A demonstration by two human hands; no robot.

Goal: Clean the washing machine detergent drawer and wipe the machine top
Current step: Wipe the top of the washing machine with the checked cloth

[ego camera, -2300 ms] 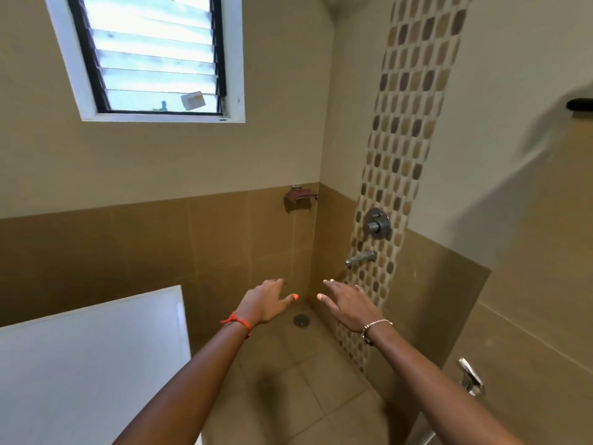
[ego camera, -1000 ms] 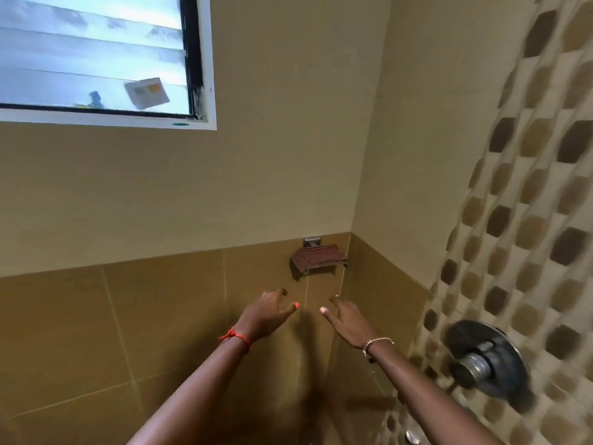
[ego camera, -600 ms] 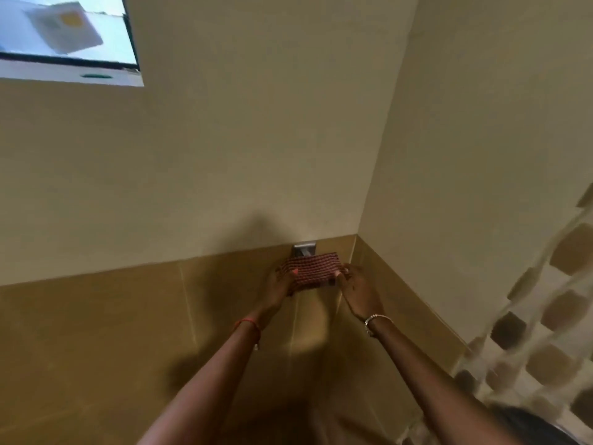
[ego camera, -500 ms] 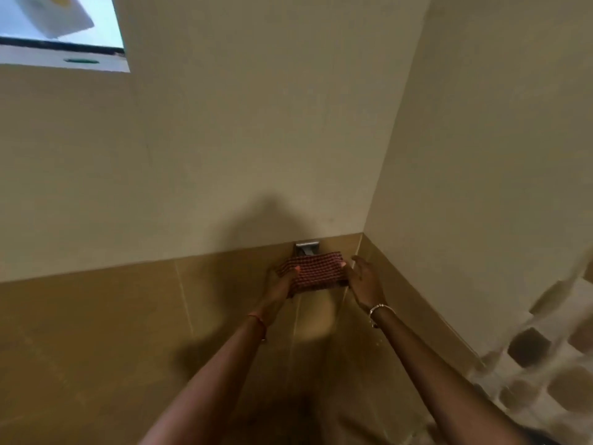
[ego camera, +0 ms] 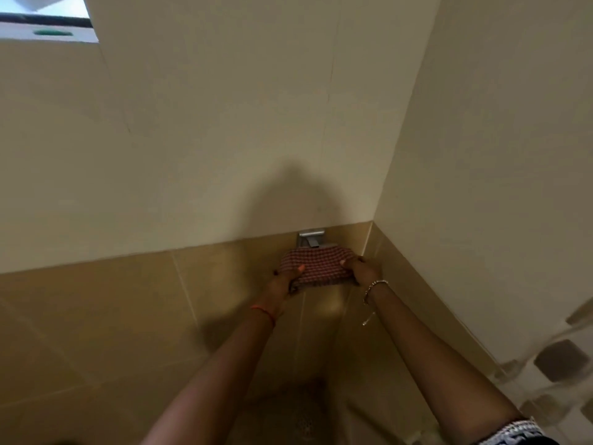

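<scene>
A red checked cloth [ego camera: 317, 264] lies folded on a small metal wall holder [ego camera: 310, 239] in the corner of the tiled bathroom wall. My left hand [ego camera: 284, 279] grips the cloth's left end, thumb on top. My right hand [ego camera: 364, 269] grips its right end with curled fingers. Both arms reach up and forward to it. The washing machine and its detergent drawer are out of view.
Beige and tan wall tiles meet in a corner [ego camera: 373, 226] just right of the cloth. A white window frame [ego camera: 48, 35] sits at the upper left. A strip of mosaic tiles [ego camera: 558, 361] shows at the lower right.
I have moved close to the corner. Both hands, earlier stretched out bare, have reached the cloth on the holder and taken hold of its two ends.
</scene>
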